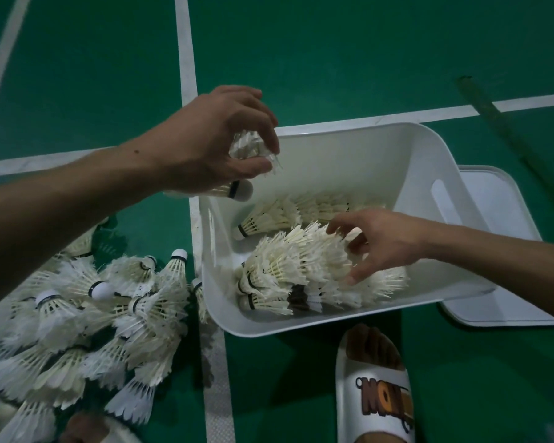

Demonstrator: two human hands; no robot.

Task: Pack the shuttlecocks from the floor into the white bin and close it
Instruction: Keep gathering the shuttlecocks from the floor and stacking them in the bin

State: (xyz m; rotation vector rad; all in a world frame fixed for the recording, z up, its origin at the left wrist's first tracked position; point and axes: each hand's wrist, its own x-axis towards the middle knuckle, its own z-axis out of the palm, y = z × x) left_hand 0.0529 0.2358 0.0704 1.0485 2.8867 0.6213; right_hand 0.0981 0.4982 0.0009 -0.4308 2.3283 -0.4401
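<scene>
The white bin (339,139) stands open on the green court floor, with several white feather shuttlecocks (285,266) lying inside it. My left hand (211,135) hovers over the bin's left rim and grips a bunch of shuttlecocks (248,145), one cork end poking out below the palm. My right hand (375,241) is inside the bin, its fingers spread and relaxed, touching the feathers of the packed heap. A large pile of loose shuttlecocks (87,314) lies on the floor left of the bin.
The bin's white lid (499,251) lies flat on the floor, partly under the bin's right side. My foot in a white slipper (375,385) stands just in front of the bin. White court lines (186,59) cross the floor.
</scene>
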